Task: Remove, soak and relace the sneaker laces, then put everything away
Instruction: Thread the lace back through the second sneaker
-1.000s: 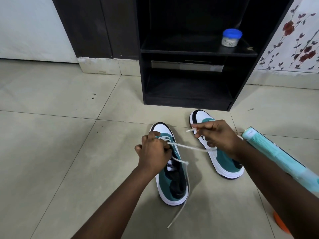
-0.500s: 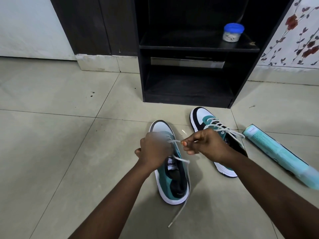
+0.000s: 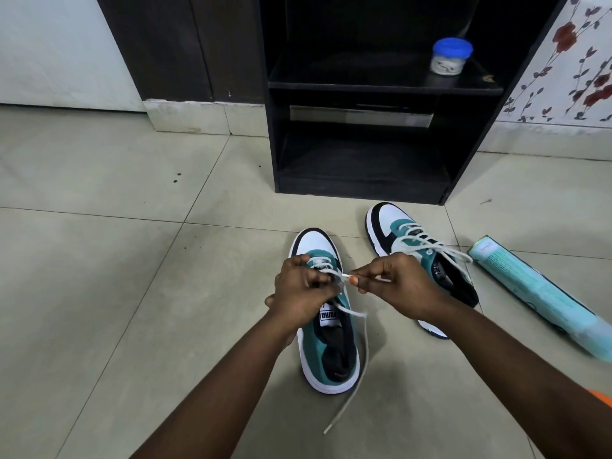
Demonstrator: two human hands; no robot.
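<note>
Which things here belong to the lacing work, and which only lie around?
Belong:
- near sneaker, being laced
- white lace
- left hand, on the sneaker
- right hand, pinching the lace tip
- far sneaker, already laced

Lie around:
- blue-lidded jar
- teal box
- black shelf

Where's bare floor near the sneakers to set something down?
Bare tiles lie left of the near sneaker, out to the wall. The cabinet's bottom shelf is bare too. Right is crowded: far sneaker, then the teal box.
</note>
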